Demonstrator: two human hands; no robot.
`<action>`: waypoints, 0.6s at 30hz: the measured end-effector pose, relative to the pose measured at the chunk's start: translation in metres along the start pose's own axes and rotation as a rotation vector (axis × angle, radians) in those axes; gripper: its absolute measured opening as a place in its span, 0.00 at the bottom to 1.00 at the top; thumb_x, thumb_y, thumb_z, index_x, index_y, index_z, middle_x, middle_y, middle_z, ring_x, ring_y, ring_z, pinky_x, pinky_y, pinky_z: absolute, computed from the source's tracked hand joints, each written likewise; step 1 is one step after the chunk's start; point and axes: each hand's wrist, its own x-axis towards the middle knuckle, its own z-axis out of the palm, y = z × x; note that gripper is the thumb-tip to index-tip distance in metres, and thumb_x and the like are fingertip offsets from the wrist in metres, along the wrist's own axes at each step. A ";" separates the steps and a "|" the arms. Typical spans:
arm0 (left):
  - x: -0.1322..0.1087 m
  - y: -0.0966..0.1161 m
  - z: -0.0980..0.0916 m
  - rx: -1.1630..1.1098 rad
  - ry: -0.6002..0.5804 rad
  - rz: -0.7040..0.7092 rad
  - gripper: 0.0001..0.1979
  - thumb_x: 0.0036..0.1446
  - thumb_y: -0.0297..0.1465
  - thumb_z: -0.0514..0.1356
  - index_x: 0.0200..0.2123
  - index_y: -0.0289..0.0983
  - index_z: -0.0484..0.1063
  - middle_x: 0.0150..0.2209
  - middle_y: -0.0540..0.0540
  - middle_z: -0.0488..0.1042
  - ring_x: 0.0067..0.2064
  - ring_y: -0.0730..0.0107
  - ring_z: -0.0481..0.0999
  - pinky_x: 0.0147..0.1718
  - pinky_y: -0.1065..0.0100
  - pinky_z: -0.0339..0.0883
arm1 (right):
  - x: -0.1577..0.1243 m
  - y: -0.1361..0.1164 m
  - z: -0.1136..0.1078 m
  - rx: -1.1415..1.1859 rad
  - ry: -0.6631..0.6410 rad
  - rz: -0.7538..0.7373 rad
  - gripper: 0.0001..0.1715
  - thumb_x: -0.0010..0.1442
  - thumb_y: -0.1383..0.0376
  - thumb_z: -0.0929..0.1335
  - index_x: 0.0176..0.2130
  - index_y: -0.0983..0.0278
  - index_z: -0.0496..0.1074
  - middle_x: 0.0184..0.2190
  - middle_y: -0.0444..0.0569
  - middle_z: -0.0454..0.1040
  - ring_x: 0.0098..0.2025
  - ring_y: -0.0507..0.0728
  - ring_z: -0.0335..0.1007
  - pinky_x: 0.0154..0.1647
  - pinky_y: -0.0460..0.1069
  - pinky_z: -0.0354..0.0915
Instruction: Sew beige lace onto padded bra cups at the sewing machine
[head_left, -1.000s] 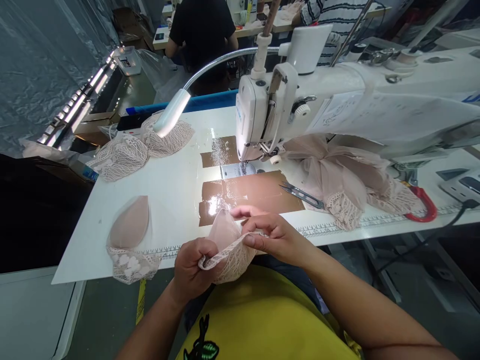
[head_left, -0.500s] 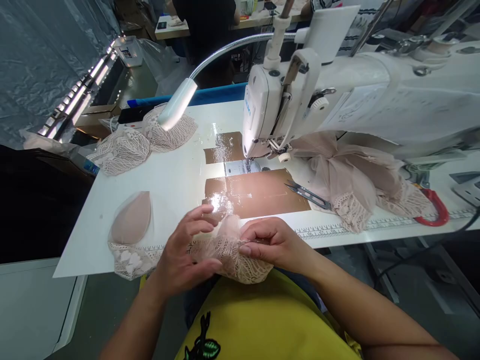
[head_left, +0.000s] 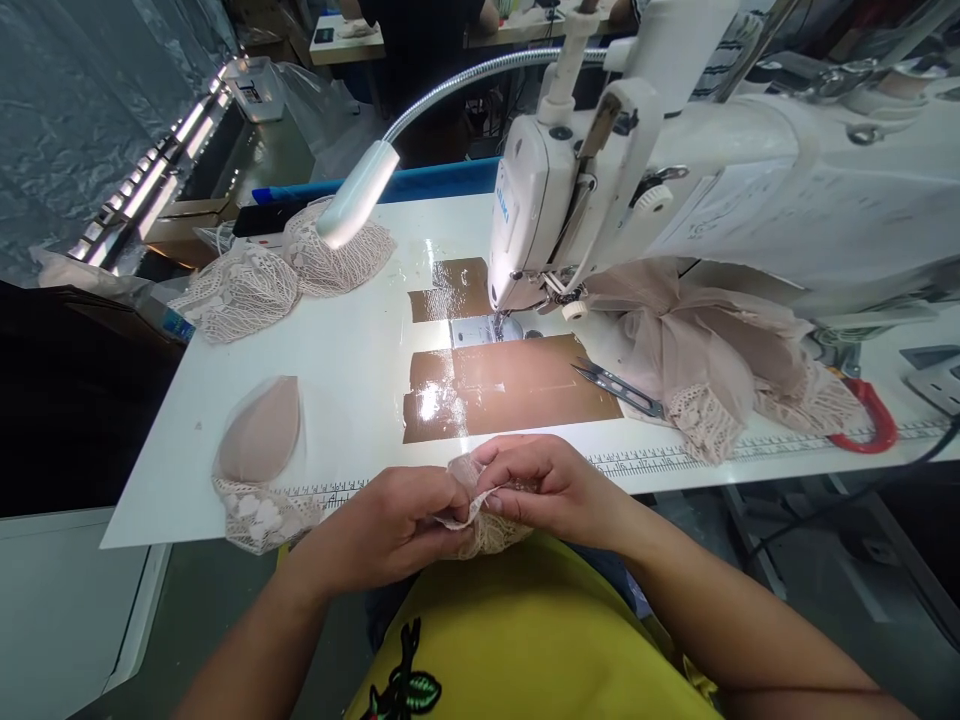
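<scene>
Between my hands, at the front edge of the table, is a beige lace bra cup (head_left: 491,535), bunched up and partly hidden by my fingers. My left hand (head_left: 420,515) is closed on its left edge, thumb below. On its upper right edge, the fingers of my right hand (head_left: 544,490) pinch the lace. Just beyond my hands stands a white sewing machine (head_left: 525,220), its needle over the metal plate. Left of my left hand lies another cup (head_left: 262,435) with a smooth beige upper part and a lace strip (head_left: 262,518) below.
Thread snips (head_left: 619,388) lie on brown tape (head_left: 510,385). Right of them are sheer beige fabric pieces (head_left: 697,350) and a red-handled tool (head_left: 870,420). Lace cups (head_left: 244,290) sit at the back left, under a bendable lamp (head_left: 360,195). A printed ruler (head_left: 637,462) runs along the front edge.
My left hand, spread open beside the cup before, has moved right and closed on its edge. The lace is now more bunched. My right hand keeps its pinch.
</scene>
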 end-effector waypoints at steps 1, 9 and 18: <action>0.001 0.001 0.000 -0.013 -0.031 0.008 0.06 0.61 0.31 0.56 0.30 0.37 0.66 0.27 0.51 0.67 0.28 0.74 0.62 0.28 0.72 0.57 | 0.001 0.000 0.001 0.011 -0.011 0.003 0.11 0.58 0.61 0.69 0.30 0.65 0.77 0.33 0.49 0.76 0.35 0.54 0.70 0.36 0.48 0.64; -0.016 -0.018 0.000 -0.856 0.373 -0.158 0.12 0.59 0.40 0.59 0.30 0.37 0.67 0.35 0.44 0.73 0.32 0.68 0.71 0.29 0.70 0.65 | -0.004 0.009 0.001 0.433 0.208 0.179 0.16 0.48 0.58 0.75 0.22 0.65 0.70 0.23 0.43 0.71 0.25 0.50 0.64 0.26 0.45 0.60; 0.005 0.006 0.053 -1.572 0.387 -0.239 0.41 0.45 0.50 0.65 0.60 0.39 0.61 0.56 0.38 0.69 0.58 0.49 0.67 0.54 0.55 0.64 | 0.015 0.004 0.017 0.723 0.602 0.043 0.14 0.43 0.55 0.77 0.25 0.61 0.75 0.26 0.44 0.76 0.30 0.55 0.71 0.34 0.50 0.69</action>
